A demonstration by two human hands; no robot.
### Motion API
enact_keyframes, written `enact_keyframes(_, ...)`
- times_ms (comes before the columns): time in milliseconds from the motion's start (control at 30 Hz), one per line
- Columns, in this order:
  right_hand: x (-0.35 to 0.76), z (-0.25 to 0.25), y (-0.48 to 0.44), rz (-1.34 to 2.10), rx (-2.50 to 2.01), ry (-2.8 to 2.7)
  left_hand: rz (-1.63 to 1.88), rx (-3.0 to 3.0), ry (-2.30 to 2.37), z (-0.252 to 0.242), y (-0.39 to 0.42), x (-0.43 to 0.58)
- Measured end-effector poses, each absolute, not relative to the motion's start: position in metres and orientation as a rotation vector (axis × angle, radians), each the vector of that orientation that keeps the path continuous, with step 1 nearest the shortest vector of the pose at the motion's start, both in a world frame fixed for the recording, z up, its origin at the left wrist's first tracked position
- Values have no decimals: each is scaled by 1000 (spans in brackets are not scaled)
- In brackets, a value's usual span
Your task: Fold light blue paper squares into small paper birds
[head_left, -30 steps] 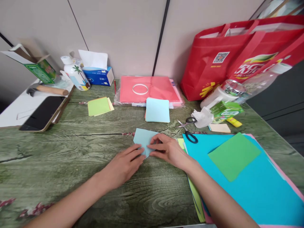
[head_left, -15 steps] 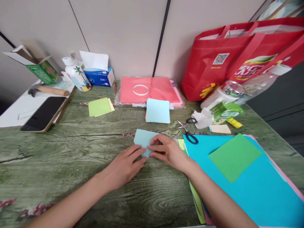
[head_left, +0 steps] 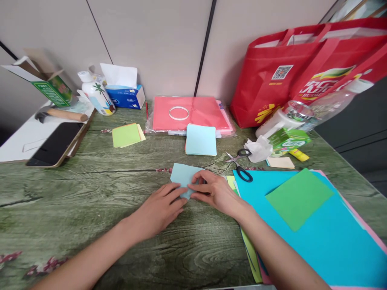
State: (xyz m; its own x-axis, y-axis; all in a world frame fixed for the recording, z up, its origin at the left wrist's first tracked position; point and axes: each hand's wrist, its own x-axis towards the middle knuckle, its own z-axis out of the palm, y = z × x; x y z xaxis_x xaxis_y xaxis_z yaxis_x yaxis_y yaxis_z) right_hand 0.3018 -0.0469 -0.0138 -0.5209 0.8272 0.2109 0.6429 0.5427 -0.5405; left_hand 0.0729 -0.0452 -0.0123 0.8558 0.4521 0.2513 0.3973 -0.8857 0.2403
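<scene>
Likely light and crease-prone, the blue paper (head_left: pixel 183 173) suits edge holds; my left hand (head_left: pixel 160 205) and right hand (head_left: pixel 217 191) touch it, pinch unclear.

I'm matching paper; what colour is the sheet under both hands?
The sheet is pale blue; see head view.

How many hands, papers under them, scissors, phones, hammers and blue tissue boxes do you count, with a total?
Hands (left hand, right hand): 2
Light blue paper: 1
Scissors: 1
Phone: 1
Hammer: 1
Blue tissue box: 1
Total: 7
</scene>
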Motion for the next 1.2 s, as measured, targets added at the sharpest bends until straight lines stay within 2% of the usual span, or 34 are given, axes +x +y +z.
enact_keyframes(267, 302, -14, -47, 546, -1195, -2345, 491, 2630, 737, -9, -41, 70)
enact_keyframes(467, 301, -14, -48, 540, -1214, -2345, 548, 2826, 575, -13, -39, 69)
enact_keyframes(1200, 302, -14, -44, 707, -1210, -2243, 448, 2907, 625, -8, -42, 76)
